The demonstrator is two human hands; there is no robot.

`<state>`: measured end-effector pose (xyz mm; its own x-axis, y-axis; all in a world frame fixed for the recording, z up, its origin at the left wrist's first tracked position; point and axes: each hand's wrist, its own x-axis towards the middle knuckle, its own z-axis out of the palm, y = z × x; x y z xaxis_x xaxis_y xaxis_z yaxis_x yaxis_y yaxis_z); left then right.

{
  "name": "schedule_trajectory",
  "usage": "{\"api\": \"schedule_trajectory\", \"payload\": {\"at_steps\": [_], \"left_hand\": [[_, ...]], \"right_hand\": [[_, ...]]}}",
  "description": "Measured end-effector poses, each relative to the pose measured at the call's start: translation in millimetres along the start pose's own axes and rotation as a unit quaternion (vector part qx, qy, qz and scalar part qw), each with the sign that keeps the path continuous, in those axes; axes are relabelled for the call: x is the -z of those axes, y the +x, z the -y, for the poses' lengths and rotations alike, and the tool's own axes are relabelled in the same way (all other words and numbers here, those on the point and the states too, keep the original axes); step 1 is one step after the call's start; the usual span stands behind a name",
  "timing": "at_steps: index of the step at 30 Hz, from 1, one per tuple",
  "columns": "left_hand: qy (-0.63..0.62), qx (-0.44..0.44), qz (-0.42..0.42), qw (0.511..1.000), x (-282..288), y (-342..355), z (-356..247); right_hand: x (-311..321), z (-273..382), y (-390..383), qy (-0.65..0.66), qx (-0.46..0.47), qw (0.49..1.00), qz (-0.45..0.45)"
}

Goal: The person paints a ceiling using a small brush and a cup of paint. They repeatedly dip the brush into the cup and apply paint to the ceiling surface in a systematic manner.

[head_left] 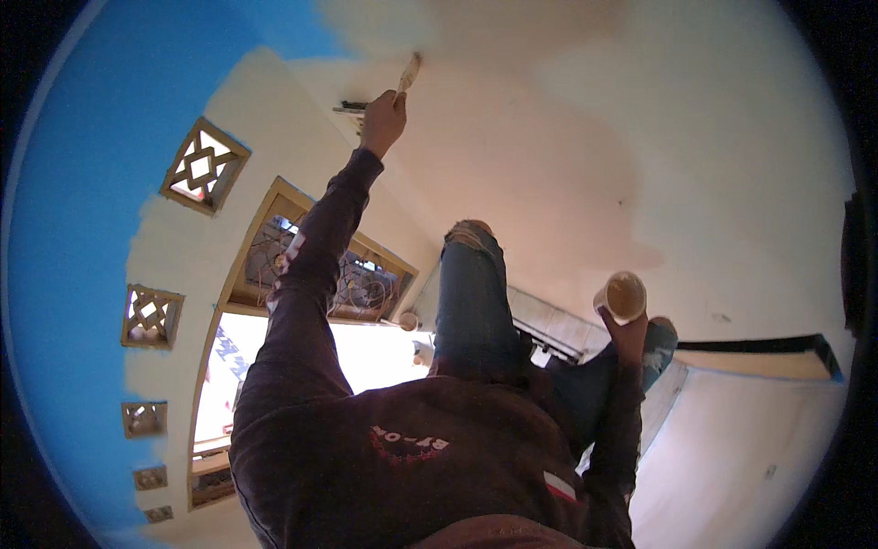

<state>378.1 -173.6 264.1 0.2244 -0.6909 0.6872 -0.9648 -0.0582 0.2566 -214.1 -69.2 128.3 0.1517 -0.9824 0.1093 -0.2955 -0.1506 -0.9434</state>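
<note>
My left hand [384, 121] is stretched far up and forward, its fingers wrapped round a paintbrush [409, 75]. The bristle end lies against or very close to the cream wall [512, 137], just below a patch of blue paint [302, 27]. Lower down on the right, my right hand [627, 335] grips a pale paint cup [626, 296] from beneath and the side. Beige paint shows inside the cup, which is held near my bent knee. A darker, wet-looking beige area spreads over the wall between the brush and the cup.
On the left, a blue-and-cream wall carries several latticed vent openings [206, 166]. A wood-framed doorway [210, 366] with a grilled transom [366, 284] lets in bright light. My jeans-clad legs [471, 302] are bent before me. A dark-edged opening [759, 352] lies at right.
</note>
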Motion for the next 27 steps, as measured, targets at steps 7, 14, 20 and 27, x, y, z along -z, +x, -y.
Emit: {"api": "schedule_trajectory", "payload": {"at_steps": [7, 14, 20, 27], "left_hand": [[-0.192, 0.109, 0.231, 0.948, 26.5, -101.7, -102.6], [-0.357, 0.056, 0.325, 0.874, 27.8, -155.9, -217.0], [-0.435, 0.076, 0.395, 0.806, 25.4, -155.2, -254.8], [-0.485, 0.201, 0.396, 0.753, 4.2, -165.8, -236.2]], "right_hand": [[1.5, 1.4, 3.5, -0.042, 0.013, 0.999, 0.014], [4.9, -2.7, -1.1, -0.072, 0.023, 0.997, -0.001], [7.9, -0.1, -1.3, -0.092, 0.026, 0.995, -0.009], [12.1, -0.4, -0.4, -0.059, 0.024, 0.998, -0.027]]}}
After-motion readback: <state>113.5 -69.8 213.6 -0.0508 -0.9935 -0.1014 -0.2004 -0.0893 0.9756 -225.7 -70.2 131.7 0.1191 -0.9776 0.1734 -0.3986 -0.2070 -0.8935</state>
